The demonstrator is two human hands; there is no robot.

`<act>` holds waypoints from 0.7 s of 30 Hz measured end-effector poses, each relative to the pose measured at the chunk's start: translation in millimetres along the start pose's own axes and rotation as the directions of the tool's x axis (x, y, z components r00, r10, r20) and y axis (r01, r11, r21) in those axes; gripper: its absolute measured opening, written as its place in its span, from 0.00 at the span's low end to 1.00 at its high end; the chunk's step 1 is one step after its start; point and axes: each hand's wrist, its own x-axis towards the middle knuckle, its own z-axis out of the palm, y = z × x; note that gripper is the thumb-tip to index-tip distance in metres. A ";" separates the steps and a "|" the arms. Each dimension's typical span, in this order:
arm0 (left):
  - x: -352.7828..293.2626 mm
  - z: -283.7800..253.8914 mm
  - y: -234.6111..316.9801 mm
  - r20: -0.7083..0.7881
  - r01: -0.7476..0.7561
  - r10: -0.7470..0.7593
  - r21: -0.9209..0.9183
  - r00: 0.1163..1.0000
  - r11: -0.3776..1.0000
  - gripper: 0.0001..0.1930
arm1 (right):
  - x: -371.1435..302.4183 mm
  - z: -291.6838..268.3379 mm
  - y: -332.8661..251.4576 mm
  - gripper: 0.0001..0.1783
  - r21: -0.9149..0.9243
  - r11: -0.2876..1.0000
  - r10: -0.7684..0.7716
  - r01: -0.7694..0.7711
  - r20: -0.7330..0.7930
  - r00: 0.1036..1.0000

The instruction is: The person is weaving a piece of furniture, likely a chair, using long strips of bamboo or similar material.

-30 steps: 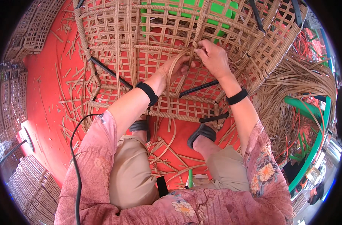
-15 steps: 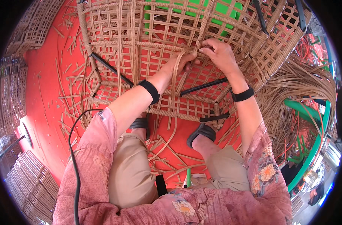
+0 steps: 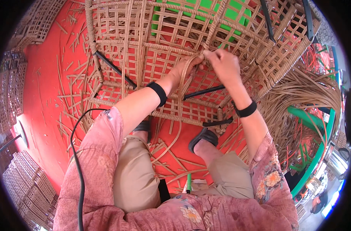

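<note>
In front of me stands an open-weave wicker frame point(image 3: 164, 48) of tan strips, with wrapped rims and black bars point(image 3: 115, 69). My left hand point(image 3: 186, 67) is closed on a tan weaving strip point(image 3: 182, 82) at a wrapped crossing of the frame. From there the strip loops over the hand and hangs toward the floor. My right hand point(image 3: 224, 67) is at the same crossing, its thumb and fingers pinched close to my left fingertips. The short piece of strip between its fingertips is mostly hidden.
Scattered strip offcuts point(image 3: 73, 102) litter the red floor point(image 3: 40, 127). To the right lies a large bundle of loose strips point(image 3: 306, 88) by a curved green rail point(image 3: 316, 165). Stacked woven panels point(image 3: 27, 184) stand at the left. A green plastic piece point(image 3: 237, 13) shows behind the weave.
My right hand has moved slightly down, and its fingers have closed in beside my left fingertips. The left hand stays at the crossing with the strip. The whole view has shifted a little.
</note>
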 end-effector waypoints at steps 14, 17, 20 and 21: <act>15.1 -10.5 -25.0 0.068 -0.078 0.097 -0.235 0.993 0.969 0.08 | -19.0 23.9 -30.6 0.17 0.155 0.983 0.053 -0.097 0.265 0.963; 21.5 -13.6 -30.4 0.072 0.023 0.000 -0.313 0.997 0.949 0.07 | -17.9 23.6 -35.8 0.11 0.506 0.770 0.238 -0.389 0.337 0.911; 30.3 -12.9 -37.2 0.037 -0.013 0.023 -0.252 0.999 0.968 0.07 | -11.7 18.5 -26.9 0.08 0.597 0.563 0.260 -0.571 0.527 0.809; 22.4 -7.6 -27.1 0.039 -0.012 0.022 -0.256 0.999 0.966 0.07 | -12.8 16.2 -25.8 0.09 0.621 0.528 0.245 -0.578 0.541 0.805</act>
